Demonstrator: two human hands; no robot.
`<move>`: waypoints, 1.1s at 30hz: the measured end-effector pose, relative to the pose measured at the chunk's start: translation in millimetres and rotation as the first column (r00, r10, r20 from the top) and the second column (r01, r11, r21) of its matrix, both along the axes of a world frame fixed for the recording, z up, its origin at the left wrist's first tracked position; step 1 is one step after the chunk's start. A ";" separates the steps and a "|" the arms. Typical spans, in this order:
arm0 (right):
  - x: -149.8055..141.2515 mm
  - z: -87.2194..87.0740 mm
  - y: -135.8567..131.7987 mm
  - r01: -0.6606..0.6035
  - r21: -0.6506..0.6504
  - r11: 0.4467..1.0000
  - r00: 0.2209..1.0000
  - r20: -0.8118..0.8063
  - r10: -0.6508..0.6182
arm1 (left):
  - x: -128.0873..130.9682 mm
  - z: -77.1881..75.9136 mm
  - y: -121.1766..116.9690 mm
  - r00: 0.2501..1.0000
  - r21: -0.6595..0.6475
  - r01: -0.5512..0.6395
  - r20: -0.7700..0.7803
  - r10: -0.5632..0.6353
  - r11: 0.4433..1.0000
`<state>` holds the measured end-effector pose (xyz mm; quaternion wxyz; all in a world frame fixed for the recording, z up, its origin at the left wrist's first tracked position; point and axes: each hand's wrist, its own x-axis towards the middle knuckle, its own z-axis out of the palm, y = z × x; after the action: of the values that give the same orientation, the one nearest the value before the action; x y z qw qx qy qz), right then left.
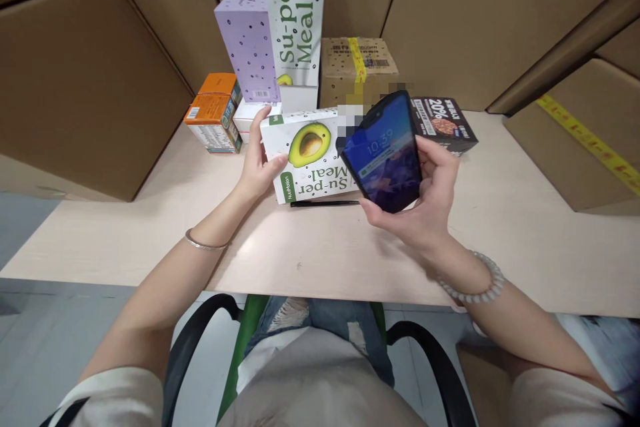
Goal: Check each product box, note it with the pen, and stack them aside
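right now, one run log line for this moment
left hand: grips lying white avocado carton | right hand: holds lit dark smartphone above beige table

Flat Su-per Meal box (310, 155): white, black-speckled, green avocado print. Upright box (247, 43): lilac, dark dots. Small cartons (214, 113): orange. Phone (387, 150) screen: blue. Counter (310, 247): pale beige.

The single view came from a head-worn camera, looking forward and steeply down from close above the table (310, 260) — the person's lap sat at the near edge, stacked cardboard boxes (90, 80) closed the far side and both flanks — no second view.
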<state>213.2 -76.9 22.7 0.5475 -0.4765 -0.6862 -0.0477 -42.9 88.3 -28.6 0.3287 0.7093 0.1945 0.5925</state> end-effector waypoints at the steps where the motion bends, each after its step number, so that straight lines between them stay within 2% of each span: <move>1: 0.4 0.4 -0.9 0.004 -0.026 1.000 1.000 0.011 -0.004 | -0.1 0.0 0.1 1.000 0.002 -0.004 -0.005 0.004 1.000; 7: -0.7 1.8 -3.6 0.000 -0.137 0.991 0.996 0.084 0.012 | -1.6 -2.9 2.1 1.000 -0.002 -0.005 -0.009 0.005 1.000; 12: -2.9 1.4 -4.0 0.022 -0.157 0.987 0.991 0.132 -0.001 | -2.8 -6.2 5.0 1.000 0.005 -0.022 0.009 0.022 1.000; 14: -1.9 2.4 -3.9 -0.004 -0.176 0.984 0.990 0.141 0.030 | -3.3 -6.1 5.2 1.000 0.012 -0.022 0.002 0.022 1.000; 16: -0.7 3.2 -3.6 -0.069 -0.242 0.968 0.976 0.183 0.116 | -3.4 -4.9 4.3 1.000 0.010 -0.007 -0.015 0.007 1.000; 18: -1.4 2.4 -3.2 -0.153 -0.353 0.923 0.938 0.241 0.248 | -2.9 -2.7 2.2 1.000 0.013 0.005 -0.026 -0.005 1.000; 21: -7.7 -3.9 -2.5 -0.278 -0.525 0.804 0.843 0.268 0.466 | -1.2 1.0 -2.0 1.000 0.015 0.005 -0.012 -0.005 1.000; 23: -14.0 -10.3 -1.9 -0.345 -0.578 0.739 0.775 0.269 0.573 | -0.5 2.6 -3.9 1.000 0.013 -0.001 -0.006 0.001 1.000; 27: -22.5 -20.7 -1.4 -0.363 -0.619 0.696 0.689 0.324 0.648 | -2.6 1.8 -2.5 1.000 0.018 -0.011 -0.022 0.012 1.000; 33: -24.8 -25.7 -1.8 -0.338 -0.689 0.641 0.660 0.311 0.683 | -6.2 -2.2 3.2 0.999 0.060 -0.036 -0.027 0.038 0.998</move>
<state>188.4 -78.7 -3.0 0.1449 -0.3574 -0.9022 0.1930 -49.2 91.5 -30.9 0.2936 0.7232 0.1943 0.5941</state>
